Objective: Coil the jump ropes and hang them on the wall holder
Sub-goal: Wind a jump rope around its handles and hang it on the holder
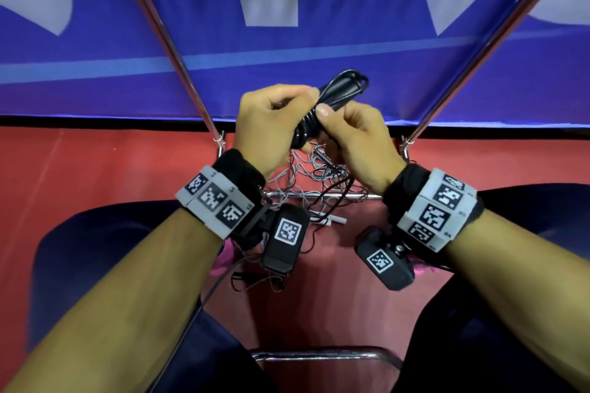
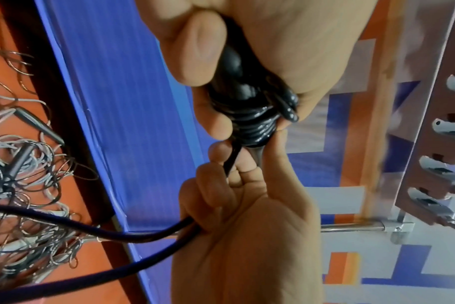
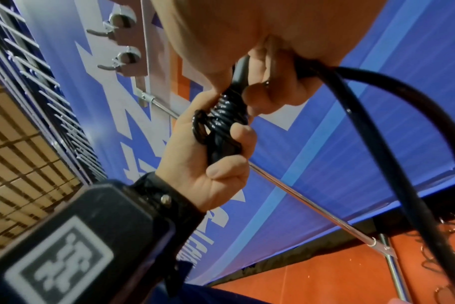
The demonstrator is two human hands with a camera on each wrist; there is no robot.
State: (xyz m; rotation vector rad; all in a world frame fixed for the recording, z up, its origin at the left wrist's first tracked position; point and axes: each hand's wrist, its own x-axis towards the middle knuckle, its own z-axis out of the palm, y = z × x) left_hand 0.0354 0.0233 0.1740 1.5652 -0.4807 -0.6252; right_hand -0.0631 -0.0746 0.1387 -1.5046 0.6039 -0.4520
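- The left hand is closed around the near, lower part of a black jump rope, with its fingers curled over the wound turns.
- The right hand grips the same bundle just to the right, thumb pressed on the coils. The two hands touch.
- The rope's folded end pokes out beyond the hands on the far side.
- Below the hands, a tangle of ropes, grey and dark, lies on the red floor.
- A metal rod slants up on the left, and another on the right.
- Farther back hangs a blue banner.
- The wall holder, a board with metal hooks, stands against it.
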